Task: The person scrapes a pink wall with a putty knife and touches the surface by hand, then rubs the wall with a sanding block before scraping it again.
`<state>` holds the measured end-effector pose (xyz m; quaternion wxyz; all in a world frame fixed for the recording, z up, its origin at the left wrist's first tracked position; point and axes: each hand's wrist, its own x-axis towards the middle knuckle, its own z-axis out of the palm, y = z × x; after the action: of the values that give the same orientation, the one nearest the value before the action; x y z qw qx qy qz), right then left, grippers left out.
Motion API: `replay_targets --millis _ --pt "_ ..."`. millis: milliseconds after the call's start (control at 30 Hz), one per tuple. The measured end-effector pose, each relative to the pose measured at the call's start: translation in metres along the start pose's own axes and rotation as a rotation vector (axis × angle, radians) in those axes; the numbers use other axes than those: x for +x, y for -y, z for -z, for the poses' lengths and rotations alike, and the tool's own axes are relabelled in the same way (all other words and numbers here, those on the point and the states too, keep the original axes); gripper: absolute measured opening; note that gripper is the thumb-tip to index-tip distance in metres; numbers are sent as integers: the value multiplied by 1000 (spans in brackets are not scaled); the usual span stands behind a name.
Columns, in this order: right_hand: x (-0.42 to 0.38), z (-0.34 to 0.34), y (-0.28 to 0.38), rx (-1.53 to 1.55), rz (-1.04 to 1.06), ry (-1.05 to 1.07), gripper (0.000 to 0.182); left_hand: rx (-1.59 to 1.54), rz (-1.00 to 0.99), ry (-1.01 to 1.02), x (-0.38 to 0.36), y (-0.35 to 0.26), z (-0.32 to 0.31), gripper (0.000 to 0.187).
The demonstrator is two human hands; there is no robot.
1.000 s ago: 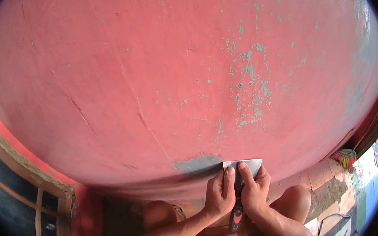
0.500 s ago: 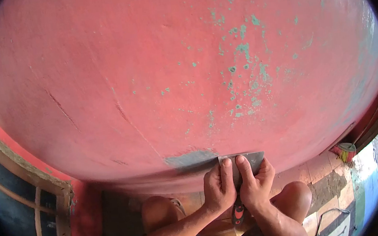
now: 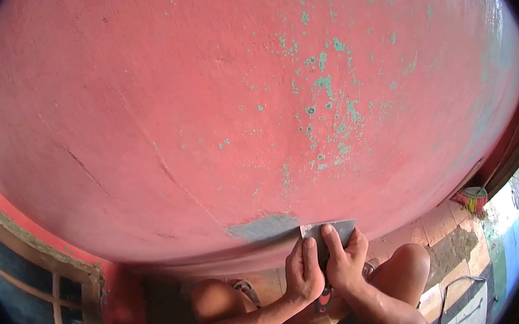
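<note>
Both hands grip a wide-bladed putty knife low in front of a red painted wall. My left hand is closed at the blade's left side, thumb pointing up. My right hand closes round the right side, its thumb pressed flat on the blade. Below the hands, the black and red handle hangs down. The blade's top edge is at the wall, just right of a bare grey patch where the red paint is gone.
Green flecks show through the paint higher up. A broom leans at the right end of the wall. At left is a framed window. My bent knees flank the hands above a tiled floor.
The hands and putty knife sit slightly lower and a little left in view. The right thumb is now higher on the blade than the left. The camera view has shifted slightly.
</note>
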<state>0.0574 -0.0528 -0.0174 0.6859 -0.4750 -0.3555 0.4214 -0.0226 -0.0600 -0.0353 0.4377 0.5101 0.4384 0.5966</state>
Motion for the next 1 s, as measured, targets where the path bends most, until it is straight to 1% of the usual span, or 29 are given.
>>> replay_targets --millis 133,233,333,367,467,500,567,600,633,667,700,733,833,867,900,967,1000 --pt "0 1 3 -3 1 -18 15 30 94 65 0 1 3 34" --pt "2 0 5 -41 30 -26 15 220 124 28 0 -2 0 34" --pt "4 1 13 -125 16 -5 15 113 -25 -97 2 -2 -11 30" --pt "5 0 13 -94 41 -3 16 82 -1 -77 4 -4 -10 31" --pt "5 3 -5 -91 89 -20 16 253 -126 2 4 10 0 31" --pt "5 1 1 -100 93 -31 17 232 -214 -41 9 8 -4 30" --pt "14 -2 13 -111 117 -1 15 459 -404 -139 17 2 -9 29" --pt "14 -2 17 -123 108 8 15 414 -338 -124 13 5 -8 27" --pt "13 -3 23 -97 80 6 15 354 -222 -62 8 9 -4 26" --pt "7 -1 18 -107 62 -4 15 311 -117 6 4 12 0 26" --pt "7 1 9 -110 70 -11 16 309 -82 51 -1 20 6 28" --pt "6 3 4 -111 81 -19 16 241 44 101 1 16 7 28" --pt "11 -1 9 -91 97 -15 16 133 -58 22 5 8 -3 28" --pt "11 -1 13 -88 95 -14 16 195 -113 -17 7 12 -6 28" --pt "12 -1 20 -148 83 -4 16 263 -150 -57 5 16 -7 29" --pt "4 7 16 -194 6 7 16 220 34 33 6 0 -1 30" --pt "9 7 17 -208 1 17 16 268 19 25 3 4 -1 30"
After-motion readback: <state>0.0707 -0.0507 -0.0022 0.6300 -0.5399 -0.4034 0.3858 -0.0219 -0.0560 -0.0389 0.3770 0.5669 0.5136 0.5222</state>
